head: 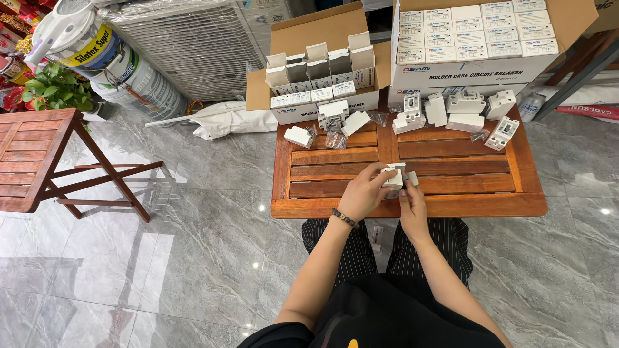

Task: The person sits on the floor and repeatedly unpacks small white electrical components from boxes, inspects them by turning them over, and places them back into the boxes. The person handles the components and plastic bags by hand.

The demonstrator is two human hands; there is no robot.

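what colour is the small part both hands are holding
White, best seen in the head view: the small part held over the wooden table.

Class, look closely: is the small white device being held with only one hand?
No: both the left hand and the right hand grip the small white device over the wooden table.

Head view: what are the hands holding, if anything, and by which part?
Both hands hold one small white boxy part over the wooden table: left hand grips its left side, right hand its lower right edge.

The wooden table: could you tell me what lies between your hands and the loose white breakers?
Only bare table slats lie between the hands and the breakers, in the head view.
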